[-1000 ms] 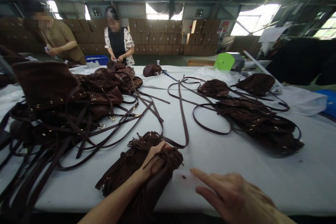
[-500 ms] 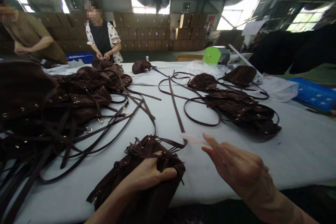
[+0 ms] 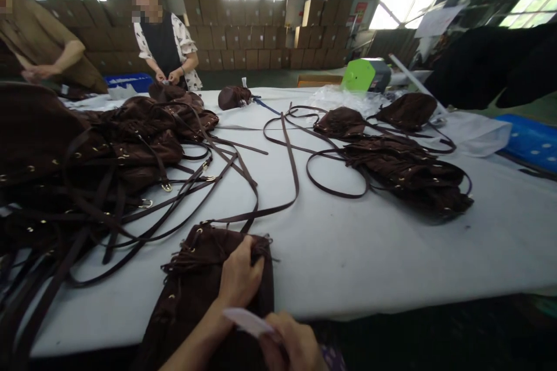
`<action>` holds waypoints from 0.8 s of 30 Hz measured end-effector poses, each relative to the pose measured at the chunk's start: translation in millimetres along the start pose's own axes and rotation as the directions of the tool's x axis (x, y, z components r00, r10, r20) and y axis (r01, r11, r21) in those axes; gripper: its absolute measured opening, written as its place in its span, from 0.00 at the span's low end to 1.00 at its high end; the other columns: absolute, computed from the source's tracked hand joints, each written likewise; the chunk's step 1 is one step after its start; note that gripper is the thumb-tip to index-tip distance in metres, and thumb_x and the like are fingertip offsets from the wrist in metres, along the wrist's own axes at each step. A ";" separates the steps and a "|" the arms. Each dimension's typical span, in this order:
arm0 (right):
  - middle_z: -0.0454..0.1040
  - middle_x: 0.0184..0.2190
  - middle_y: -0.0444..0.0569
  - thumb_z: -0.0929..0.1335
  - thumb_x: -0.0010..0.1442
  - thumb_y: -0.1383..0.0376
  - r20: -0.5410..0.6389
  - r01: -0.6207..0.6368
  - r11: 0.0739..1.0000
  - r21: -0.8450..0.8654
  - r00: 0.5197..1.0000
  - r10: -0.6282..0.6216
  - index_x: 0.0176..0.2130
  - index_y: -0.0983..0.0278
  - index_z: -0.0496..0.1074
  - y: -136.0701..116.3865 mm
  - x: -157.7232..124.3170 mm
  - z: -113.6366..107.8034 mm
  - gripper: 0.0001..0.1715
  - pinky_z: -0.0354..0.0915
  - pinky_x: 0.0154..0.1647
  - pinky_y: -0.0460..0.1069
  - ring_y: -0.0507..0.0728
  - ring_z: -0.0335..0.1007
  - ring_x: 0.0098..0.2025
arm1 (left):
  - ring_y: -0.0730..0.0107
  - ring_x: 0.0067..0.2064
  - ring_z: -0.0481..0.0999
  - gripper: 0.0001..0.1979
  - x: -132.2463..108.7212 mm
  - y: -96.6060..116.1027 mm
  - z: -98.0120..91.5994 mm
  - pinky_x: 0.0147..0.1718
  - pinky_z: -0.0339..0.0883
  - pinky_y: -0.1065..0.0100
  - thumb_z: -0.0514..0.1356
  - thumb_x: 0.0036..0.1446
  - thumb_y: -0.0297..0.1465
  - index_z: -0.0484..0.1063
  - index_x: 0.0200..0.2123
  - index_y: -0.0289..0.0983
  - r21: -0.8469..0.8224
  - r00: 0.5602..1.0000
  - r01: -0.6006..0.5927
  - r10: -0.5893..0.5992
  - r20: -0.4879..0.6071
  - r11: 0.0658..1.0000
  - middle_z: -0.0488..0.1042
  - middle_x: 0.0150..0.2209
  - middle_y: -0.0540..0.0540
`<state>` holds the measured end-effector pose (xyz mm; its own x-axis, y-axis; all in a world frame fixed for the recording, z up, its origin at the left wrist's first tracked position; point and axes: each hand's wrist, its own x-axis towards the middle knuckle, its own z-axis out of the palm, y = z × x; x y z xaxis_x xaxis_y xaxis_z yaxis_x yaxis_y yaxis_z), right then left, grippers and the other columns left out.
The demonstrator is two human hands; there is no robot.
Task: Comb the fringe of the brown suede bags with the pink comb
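Note:
A dark brown fringed bag with metal eyelets lies at the table's near edge. My left hand is closed on its upper right part, fingers curled into the material. Close to my left wrist, my right hand pinches a thin pale strip, which is blurred; whether it is paper or plastic I cannot tell. From the top of the bag a long brown strap runs out over the table. The lower end of the bag is partly hidden by my arms.
Brown bags with tangled buckled straps are heaped on the left. More brown bags lie at the right, near a blue crate. A green machine and clear plastic stand behind. Two people work at the far left.
My right hand has swung left and down towards me with the pale strip, ending near my left wrist. The bag has shifted slightly left and lies flatter, with my left hand still on it.

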<state>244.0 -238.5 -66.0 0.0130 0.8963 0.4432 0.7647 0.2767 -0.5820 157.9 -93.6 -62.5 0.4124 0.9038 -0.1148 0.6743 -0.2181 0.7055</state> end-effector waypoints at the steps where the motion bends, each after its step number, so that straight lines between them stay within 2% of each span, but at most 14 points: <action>1: 0.72 0.25 0.47 0.55 0.71 0.60 -0.007 -0.045 0.999 0.025 0.999 0.045 0.41 0.61 0.67 -1.1 12.0 6.0 0.16 0.63 0.25 0.46 0.55 0.71 0.24 | 0.62 0.37 0.76 0.06 10.6 -4.9 -2.8 0.37 0.63 0.67 0.54 0.57 0.30 0.66 0.39 0.41 -0.049 0.998 0.023 -0.025 -0.058 0.999 0.75 0.33 0.47; 3: 0.74 0.28 0.48 0.55 0.71 0.60 0.024 -0.108 0.991 0.082 0.994 0.106 0.44 0.62 0.65 -0.5 33.1 14.2 0.14 0.63 0.27 0.47 0.56 0.72 0.26 | 0.64 0.35 0.75 0.06 29.4 -14.5 -10.0 0.36 0.63 0.68 0.54 0.57 0.30 0.65 0.39 0.40 -0.211 0.987 0.037 -0.069 -0.147 0.977 0.74 0.32 0.48; 6: 0.74 0.30 0.49 0.55 0.71 0.61 0.127 -0.146 0.983 0.113 0.983 0.132 0.46 0.62 0.64 4.2 46.7 18.4 0.13 0.62 0.28 0.48 0.57 0.72 0.29 | 0.68 0.32 0.72 0.07 44.3 -27.6 -22.5 0.35 0.64 0.69 0.54 0.57 0.32 0.66 0.39 0.37 -0.485 0.970 -0.030 -0.092 -0.226 0.874 0.72 0.30 0.49; 8: 0.74 0.30 0.48 0.55 0.71 0.60 0.191 -0.168 0.976 0.139 0.972 0.141 0.45 0.61 0.65 7.7 44.8 15.8 0.14 0.61 0.28 0.48 0.56 0.72 0.28 | 0.69 0.29 0.69 0.11 45.3 -33.7 -31.0 0.32 0.63 0.69 0.54 0.59 0.38 0.68 0.37 0.35 -0.562 0.965 -0.072 -0.086 -0.250 0.824 0.69 0.27 0.50; 10: 0.73 0.29 0.46 0.56 0.70 0.58 0.241 -0.263 0.944 0.200 0.947 0.213 0.43 0.61 0.66 11.4 41.0 9.5 0.15 0.61 0.28 0.48 0.55 0.71 0.28 | 0.70 0.28 0.67 0.18 42.7 -35.7 -40.1 0.31 0.61 0.69 0.53 0.61 0.44 0.69 0.33 0.35 -0.550 0.959 -0.106 -0.061 -0.276 0.829 0.67 0.25 0.51; 12: 0.70 0.27 0.44 0.58 0.69 0.54 0.266 -0.429 0.848 0.310 0.896 0.356 0.42 0.62 0.67 16.6 41.2 1.2 0.17 0.63 0.27 0.47 0.54 0.69 0.27 | 0.70 0.28 0.68 0.22 39.8 -33.2 -50.4 0.30 0.60 0.69 0.51 0.62 0.48 0.69 0.29 0.35 -0.494 0.946 -0.149 -0.021 -0.323 0.857 0.68 0.25 0.50; 14: 0.67 0.23 0.41 0.58 0.67 0.49 0.296 -0.596 0.671 0.442 0.802 0.518 0.42 0.63 0.66 24.2 48.7 -8.1 0.21 0.61 0.21 0.45 0.51 0.64 0.21 | 0.69 0.29 0.69 0.23 38.3 -27.0 -61.7 0.31 0.60 0.69 0.49 0.64 0.48 0.68 0.28 0.36 -0.425 0.925 -0.200 0.027 -0.378 0.883 0.69 0.25 0.49; 16: 0.63 0.21 0.38 0.59 0.65 0.47 0.327 -0.681 0.516 0.519 0.716 0.616 0.47 0.64 0.64 32.6 63.8 -18.6 0.25 0.55 0.14 0.43 0.49 0.56 0.15 | 0.69 0.29 0.69 0.21 38.1 -18.2 -73.2 0.31 0.60 0.70 0.48 0.65 0.46 0.67 0.28 0.37 -0.342 0.910 -0.262 0.113 -0.400 0.902 0.69 0.25 0.49; 17: 0.63 0.21 0.37 0.60 0.64 0.48 0.335 -0.694 0.491 0.527 0.700 0.631 0.52 0.64 0.62 35.8 73.9 -24.5 0.27 0.53 0.12 0.43 0.48 0.54 0.13 | 0.70 0.29 0.69 0.21 38.4 -13.2 -78.7 0.31 0.59 0.70 0.48 0.65 0.45 0.67 0.28 0.37 -0.299 0.906 -0.299 0.172 -0.386 0.906 0.69 0.25 0.50; 18: 0.64 0.21 0.37 0.62 0.64 0.49 0.334 -0.693 0.505 0.514 0.704 0.626 0.56 0.65 0.59 37.6 85.3 -30.6 0.29 0.53 0.12 0.42 0.47 0.54 0.13 | 0.70 0.28 0.68 0.20 38.9 -8.0 -83.9 0.30 0.59 0.70 0.48 0.65 0.44 0.66 0.28 0.37 -0.252 0.904 -0.341 0.242 -0.353 0.906 0.68 0.24 0.51; 21: 0.66 0.23 0.37 0.68 0.60 0.55 0.332 -0.631 0.643 0.434 0.776 0.536 0.62 0.63 0.55 32.0 124.4 -45.1 0.36 0.55 0.14 0.41 0.47 0.57 0.15 | 0.71 0.27 0.66 0.17 41.1 8.4 -98.0 0.29 0.56 0.70 0.47 0.66 0.41 0.64 0.29 0.38 -0.087 0.874 -0.476 0.458 -0.163 0.875 0.68 0.24 0.51; 23: 0.67 0.24 0.37 0.72 0.54 0.60 0.381 -0.582 0.677 0.451 0.811 0.444 0.58 0.62 0.63 20.6 149.4 -45.8 0.34 0.57 0.17 0.41 0.47 0.58 0.18 | 0.70 0.28 0.67 0.16 43.3 19.3 -106.8 0.29 0.55 0.69 0.46 0.66 0.39 0.65 0.30 0.38 0.056 0.832 -0.552 0.554 -0.028 0.832 0.70 0.27 0.49; 24: 0.68 0.24 0.37 0.74 0.51 0.62 0.417 -0.571 0.661 0.486 0.817 0.399 0.53 0.62 0.68 14.2 160.0 -42.5 0.30 0.57 0.19 0.40 0.47 0.59 0.20 | 0.69 0.29 0.68 0.15 44.6 24.4 -111.2 0.29 0.55 0.68 0.47 0.66 0.37 0.65 0.30 0.38 0.125 0.811 -0.583 0.584 0.038 0.803 0.71 0.28 0.48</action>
<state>284.3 -105.9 25.7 0.0469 0.9869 -0.1543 0.1851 -0.1604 -0.9695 124.6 -17.7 27.3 0.7513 0.5919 0.2920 0.3771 -0.7481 0.5460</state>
